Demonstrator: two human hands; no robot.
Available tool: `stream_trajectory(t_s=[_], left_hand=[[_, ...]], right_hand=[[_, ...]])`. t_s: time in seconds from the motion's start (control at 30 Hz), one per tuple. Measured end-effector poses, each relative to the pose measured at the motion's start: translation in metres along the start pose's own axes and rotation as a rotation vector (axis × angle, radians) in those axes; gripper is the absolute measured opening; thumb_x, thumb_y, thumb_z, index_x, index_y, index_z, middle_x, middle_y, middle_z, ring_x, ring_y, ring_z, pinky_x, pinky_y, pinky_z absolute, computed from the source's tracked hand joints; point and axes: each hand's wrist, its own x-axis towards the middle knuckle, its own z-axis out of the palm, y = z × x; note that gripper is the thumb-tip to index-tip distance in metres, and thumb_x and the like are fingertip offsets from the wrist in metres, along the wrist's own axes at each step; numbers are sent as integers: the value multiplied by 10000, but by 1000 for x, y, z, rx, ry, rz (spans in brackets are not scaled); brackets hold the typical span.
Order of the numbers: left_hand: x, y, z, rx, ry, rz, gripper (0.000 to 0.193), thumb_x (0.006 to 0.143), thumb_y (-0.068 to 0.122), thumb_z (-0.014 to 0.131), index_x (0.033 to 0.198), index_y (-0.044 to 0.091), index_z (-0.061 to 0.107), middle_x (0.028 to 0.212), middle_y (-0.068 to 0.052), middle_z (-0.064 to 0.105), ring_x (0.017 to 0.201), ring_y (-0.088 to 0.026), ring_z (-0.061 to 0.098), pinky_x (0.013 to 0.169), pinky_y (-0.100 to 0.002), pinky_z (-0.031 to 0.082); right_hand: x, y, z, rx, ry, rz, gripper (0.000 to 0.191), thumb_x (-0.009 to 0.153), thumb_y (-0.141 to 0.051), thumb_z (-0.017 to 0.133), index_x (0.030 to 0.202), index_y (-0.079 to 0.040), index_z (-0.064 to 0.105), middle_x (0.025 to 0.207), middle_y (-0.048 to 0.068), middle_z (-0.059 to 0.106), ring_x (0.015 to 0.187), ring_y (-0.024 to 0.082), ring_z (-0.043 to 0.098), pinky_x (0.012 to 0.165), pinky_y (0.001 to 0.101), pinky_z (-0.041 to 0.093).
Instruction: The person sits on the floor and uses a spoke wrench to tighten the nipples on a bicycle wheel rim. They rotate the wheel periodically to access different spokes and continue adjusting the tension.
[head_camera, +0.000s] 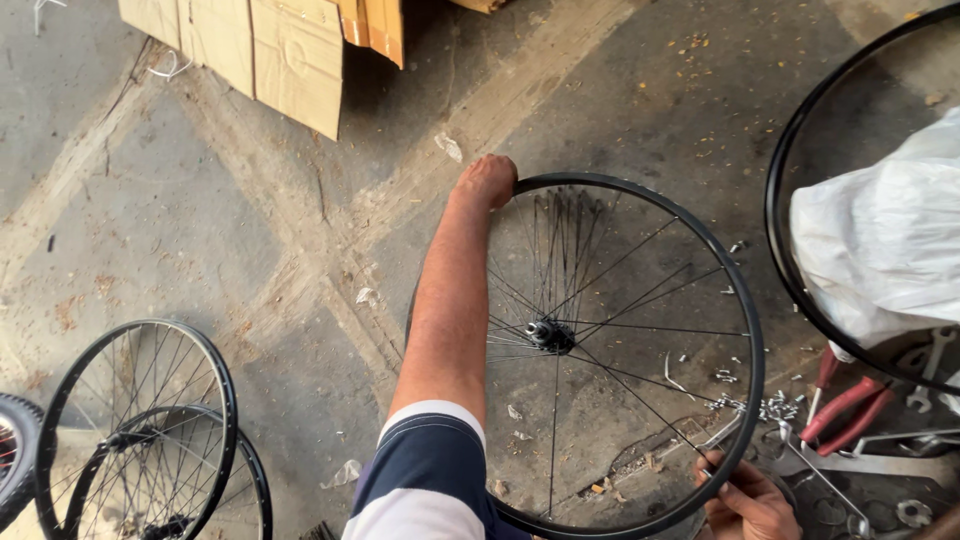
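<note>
Left grip clenches far rim of spoked wheel, right hand pinches near rim; light, stiff hoop, thin spokes bend easily.

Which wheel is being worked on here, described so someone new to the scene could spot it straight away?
Start from the bare concrete floor and look to the middle of the view: the black spoked wheel there stands between the person's two hands. The left hand grips its far rim and the right hand its near rim. Unlike the finished wheels lying lower left, its spokes are unevenly spread, bunched toward the top.
</note>
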Motion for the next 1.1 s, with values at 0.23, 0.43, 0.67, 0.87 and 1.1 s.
stream_trajectory(t_s=[0.23, 0.43, 0.67, 0.87, 1.1], left_hand=[[-7, -2, 16, -292, 15, -125, 399, 1025, 49, 459, 1248, 256, 717, 1234, -87, 715, 1068, -258, 726, 958, -402, 557], [-10, -13, 24, -242, 86, -26, 369, 965, 92, 539, 1239, 247, 731, 1230, -114, 714, 1134, -303, 681, 972, -430, 536], [-8, -12, 55, -108, 372, -25, 313, 970, 168, 493, 1150, 182, 748, 1202, -129, 728, 1110, -351, 693, 919, -479, 544], [-59, 65, 55, -587, 902, 50, 175, 920, 131, 644, 1082, 113, 707, 1024, -127, 716, 952, -348, 694, 805, -471, 545], [-255, 257, 70, -838, 571, 700, 200, 771, 145, 710, 971, 145, 694, 931, -109, 715, 864, -368, 688, 731, -471, 550]], right_hand=[[3, -1, -4, 14, 59, 64, 372, 903, 102, 548, 1266, 94, 629, 1173, 239, 677, 1200, 354, 629, 1053, 458, 477], [1, 1, -4, 6, 99, 33, 367, 919, 79, 550, 1279, 96, 616, 1189, 219, 674, 1206, 338, 633, 1069, 458, 483], [-8, -9, 29, -128, 136, -27, 385, 911, 87, 532, 1289, 68, 603, 1179, 173, 694, 1082, 284, 677, 985, 391, 509], [-40, -24, 52, -83, -32, -2, 339, 943, 48, 653, 1280, 75, 641, 1078, 159, 708, 876, 205, 682, 734, 277, 539], [-40, -44, 90, -178, -291, -15, 317, 957, 7, 754, 1261, 49, 671, 1088, 118, 712, 857, 183, 651, 668, 239, 490]])
